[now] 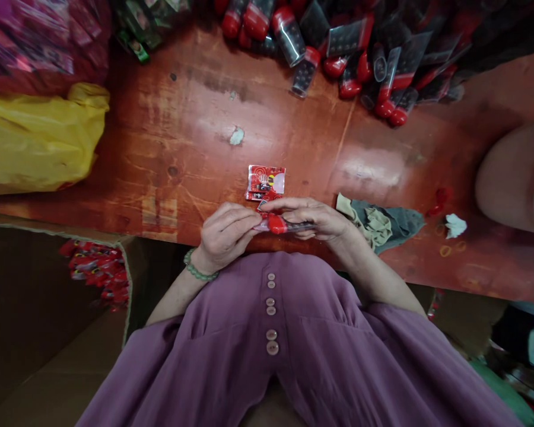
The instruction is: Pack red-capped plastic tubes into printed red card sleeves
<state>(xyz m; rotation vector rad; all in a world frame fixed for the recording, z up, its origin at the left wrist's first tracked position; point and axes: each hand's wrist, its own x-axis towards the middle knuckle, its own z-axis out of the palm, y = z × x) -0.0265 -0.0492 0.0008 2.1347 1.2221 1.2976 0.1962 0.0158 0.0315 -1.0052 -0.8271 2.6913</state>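
centre of frame, at the near table (196, 107) edge: left hand (225, 234) and right hand (314, 216) meet on one small packet (281, 224), red-capped, its long axis running left to right between them. fingers of both hands are pressed together, pinching it from opposite ends; neither hand is nearer. just above lies a flat red card (266, 182). lower left, an open box (129, 279) holds red packets (98, 270); a loose pile (360, 47) fills the upper right.

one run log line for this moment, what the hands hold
left hand: shut on red-capped packet | right hand: shut on same packet | red card stack: on table, beyond hands
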